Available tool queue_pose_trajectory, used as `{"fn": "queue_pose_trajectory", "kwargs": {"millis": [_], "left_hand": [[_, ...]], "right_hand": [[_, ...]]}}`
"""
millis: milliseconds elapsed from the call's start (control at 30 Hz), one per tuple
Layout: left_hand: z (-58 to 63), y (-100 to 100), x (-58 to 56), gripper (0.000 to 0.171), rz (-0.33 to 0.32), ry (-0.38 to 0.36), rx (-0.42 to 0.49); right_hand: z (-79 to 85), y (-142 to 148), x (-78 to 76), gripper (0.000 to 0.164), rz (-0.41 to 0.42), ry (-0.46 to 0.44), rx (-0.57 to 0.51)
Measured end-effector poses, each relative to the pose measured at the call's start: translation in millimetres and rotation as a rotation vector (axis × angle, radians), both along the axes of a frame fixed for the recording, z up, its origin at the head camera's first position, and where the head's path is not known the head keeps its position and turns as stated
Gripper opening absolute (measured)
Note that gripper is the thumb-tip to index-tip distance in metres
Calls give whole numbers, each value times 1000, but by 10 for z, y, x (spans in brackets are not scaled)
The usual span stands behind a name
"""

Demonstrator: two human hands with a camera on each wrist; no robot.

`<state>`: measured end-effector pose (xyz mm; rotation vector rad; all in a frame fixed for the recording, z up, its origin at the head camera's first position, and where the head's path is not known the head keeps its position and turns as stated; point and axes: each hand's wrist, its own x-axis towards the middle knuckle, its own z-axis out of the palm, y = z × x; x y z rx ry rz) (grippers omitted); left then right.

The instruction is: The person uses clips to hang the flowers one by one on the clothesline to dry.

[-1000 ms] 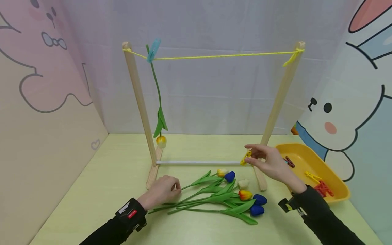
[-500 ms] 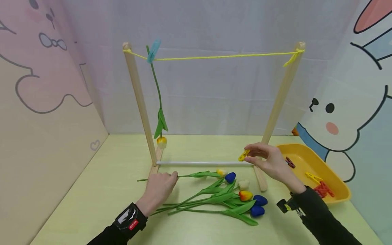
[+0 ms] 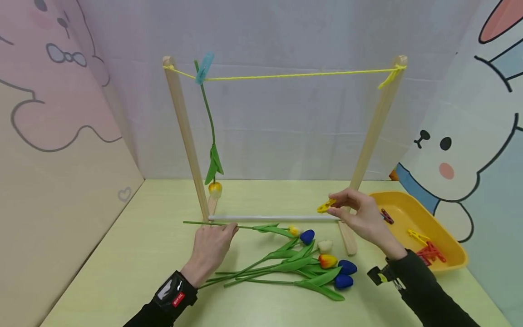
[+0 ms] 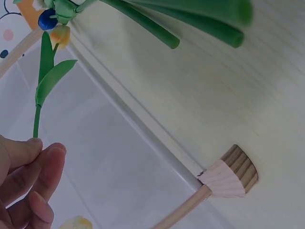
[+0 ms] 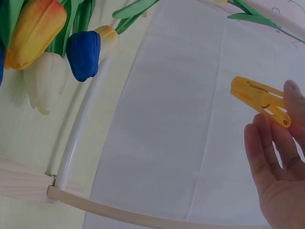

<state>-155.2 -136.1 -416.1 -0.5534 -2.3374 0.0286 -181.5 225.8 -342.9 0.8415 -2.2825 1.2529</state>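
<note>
My left hand pinches the green stem of a yellow artificial tulip between thumb and fingers, its bloom pointing right beside a blue one. In my right hand, thumb and fingertips hold a yellow clothespin by its handle ends, in front of the right post. Several more tulips with blue, white and orange-red blooms lie in a bunch on the table below my left hand. One yellow tulip hangs head down from the yellow string, clipped by a light blue clothespin.
Two wooden posts on wooden feet carry the string, and a white rod joins them low down. At the right stands a yellow tray with red and yellow clothespins. Decorated panels border both sides.
My left hand has taken hold of a yellow tulip by the stem and shifted it up and away from the bunch. The clothespin in my right hand has turned from steep to nearly level.
</note>
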Motion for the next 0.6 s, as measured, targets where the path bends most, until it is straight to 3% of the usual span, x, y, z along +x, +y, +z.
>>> {"fn": "queue_pose_trajectory", "kwargs": {"millis": [233, 600], "left_hand": [[81, 23, -15, 10, -57, 70, 132], [348, 156, -73, 12, -96, 125, 354]], "right_hand": [[83, -48, -8, 23, -36, 47, -11], [445, -239, -212, 26, 2, 228, -48]]}}
